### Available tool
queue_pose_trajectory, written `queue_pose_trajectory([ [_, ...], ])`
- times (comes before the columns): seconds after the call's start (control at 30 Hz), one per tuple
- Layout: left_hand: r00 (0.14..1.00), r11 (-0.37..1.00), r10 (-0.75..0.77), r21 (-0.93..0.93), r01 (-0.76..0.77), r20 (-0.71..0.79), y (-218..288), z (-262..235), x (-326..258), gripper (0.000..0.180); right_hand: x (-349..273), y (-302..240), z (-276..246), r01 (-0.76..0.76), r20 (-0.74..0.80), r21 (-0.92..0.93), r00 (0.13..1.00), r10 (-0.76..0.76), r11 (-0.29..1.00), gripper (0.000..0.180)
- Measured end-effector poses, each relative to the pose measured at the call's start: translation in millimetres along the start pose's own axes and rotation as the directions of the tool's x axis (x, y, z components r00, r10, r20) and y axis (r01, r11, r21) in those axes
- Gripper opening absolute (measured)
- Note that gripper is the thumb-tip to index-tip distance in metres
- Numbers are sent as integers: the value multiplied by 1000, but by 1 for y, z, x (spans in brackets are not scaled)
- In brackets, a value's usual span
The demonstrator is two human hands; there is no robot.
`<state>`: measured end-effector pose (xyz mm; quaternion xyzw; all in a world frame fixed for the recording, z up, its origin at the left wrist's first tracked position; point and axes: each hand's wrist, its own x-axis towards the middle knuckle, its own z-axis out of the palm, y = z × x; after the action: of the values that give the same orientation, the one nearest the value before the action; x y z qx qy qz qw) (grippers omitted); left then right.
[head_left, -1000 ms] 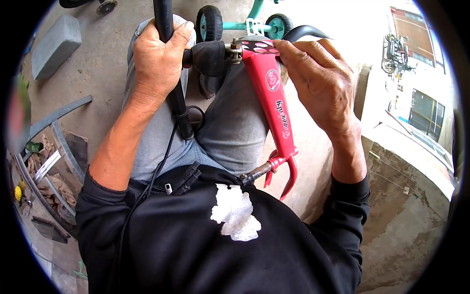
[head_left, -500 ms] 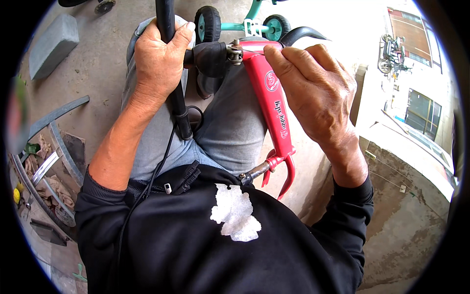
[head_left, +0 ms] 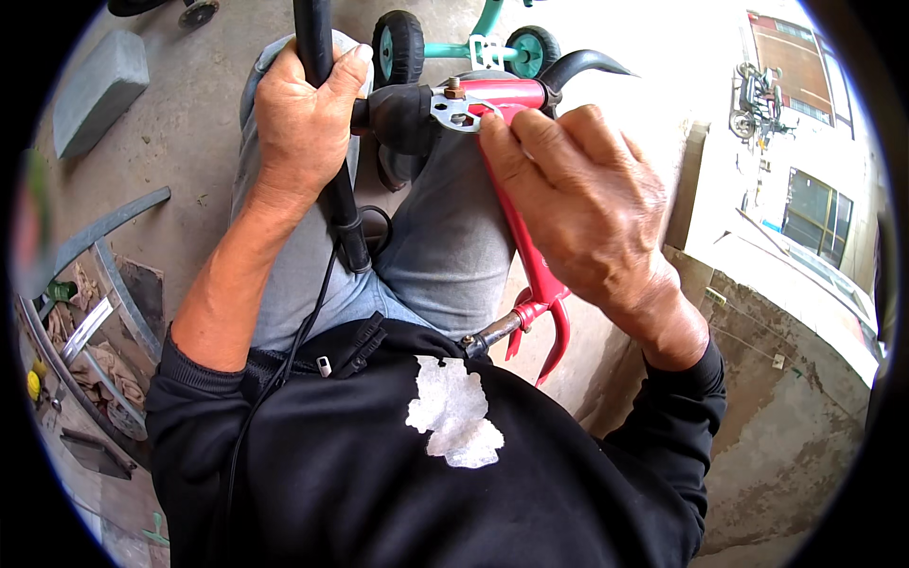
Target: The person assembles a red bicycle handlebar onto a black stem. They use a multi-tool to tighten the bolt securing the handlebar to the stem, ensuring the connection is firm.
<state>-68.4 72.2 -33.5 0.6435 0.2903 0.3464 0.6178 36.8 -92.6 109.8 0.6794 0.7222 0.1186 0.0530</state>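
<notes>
A red bicycle frame (head_left: 530, 260) lies across my lap, its fork end near my chest. My left hand (head_left: 305, 118) is closed around a black handlebar tube (head_left: 320, 104) with a cable hanging from it. My right hand (head_left: 578, 204) holds a flat metal multi-hole wrench (head_left: 456, 108) set on a nut (head_left: 454, 90) at the black stem (head_left: 405, 118) of the frame. My fingers cover most of the wrench's handle.
A teal small-wheeled scooter (head_left: 454, 47) stands ahead on the concrete floor. A grey block (head_left: 99, 90) lies at the upper left. Bicycle rims and tyres (head_left: 90, 284) with rags and small tools lie at the left. A low concrete wall (head_left: 786, 379) runs along the right.
My right hand has slid down along the frame and turned, so the wrench on the nut now shows. My left hand keeps its hold on the tube.
</notes>
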Motion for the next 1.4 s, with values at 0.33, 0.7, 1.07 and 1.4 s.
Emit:
queue_pose_trajectory([
  [0.33, 1000, 1000, -6, 3, 6, -4, -1, -1, 0, 20, 8, -5, 4, -11, -12, -24, 1000, 11, 1000, 28],
  [0.7, 1000, 999, 15, 34, -14, -8, -2, -1, -1, 20, 9, -9, -7, -237, 279, -41, 930, 239, 971, 27],
  [1.07, 1000, 1000, -9, -11, 9, -23, -4, 0, -2, 20, 1, -4, 4, -172, 172, -44, 969, 177, 984, 26],
  [1.4, 1000, 1000, 2, -25, -2, -16, -7, -1, -2, 21, -10, 12, 20, -126, 66, 43, 990, 123, 991, 25],
])
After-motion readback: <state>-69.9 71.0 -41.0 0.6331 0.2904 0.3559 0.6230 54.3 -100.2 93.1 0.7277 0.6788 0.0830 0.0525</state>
